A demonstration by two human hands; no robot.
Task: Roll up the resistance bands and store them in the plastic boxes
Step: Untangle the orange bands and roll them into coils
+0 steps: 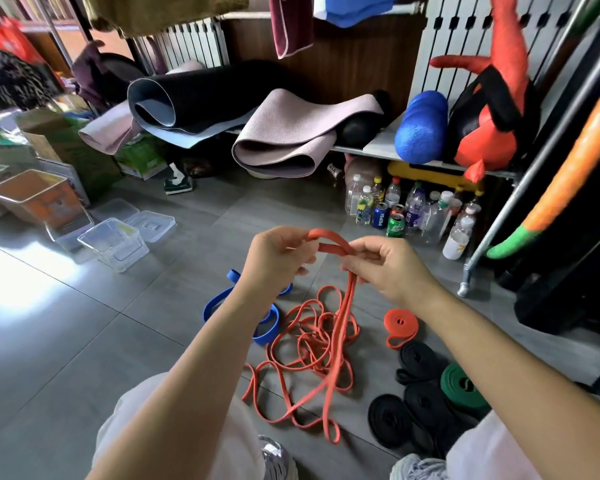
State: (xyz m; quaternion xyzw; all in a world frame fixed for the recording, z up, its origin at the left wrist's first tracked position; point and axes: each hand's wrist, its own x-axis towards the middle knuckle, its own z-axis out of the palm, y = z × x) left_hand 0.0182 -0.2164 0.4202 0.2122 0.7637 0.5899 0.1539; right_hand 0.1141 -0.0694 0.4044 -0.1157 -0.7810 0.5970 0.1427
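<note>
Two grey shoes (277,459) below; left hand (277,258) and right hand (392,268) both pinch one orange band (333,239), folded.

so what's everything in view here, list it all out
loose band: one, orange, tangled on floor, top end held up
rolled band: one, orange, floor right of the tangle
blue band: one, blue, loose, floor left of the tangle
black rolls: several, black, floor near right
green roll: one, green, beside the black rolls
boxes: at least two, clear, floor left
lids: two, clear, behind nearest box
mats: a few, black and pink, low shelf
roller: one, blue, shelf right
bottles: many, mostly clear, under shelf
shoes: two, grey, bottom edge
left hand: pinches loose band's folded end
right hand: pinches same band beside it
</note>
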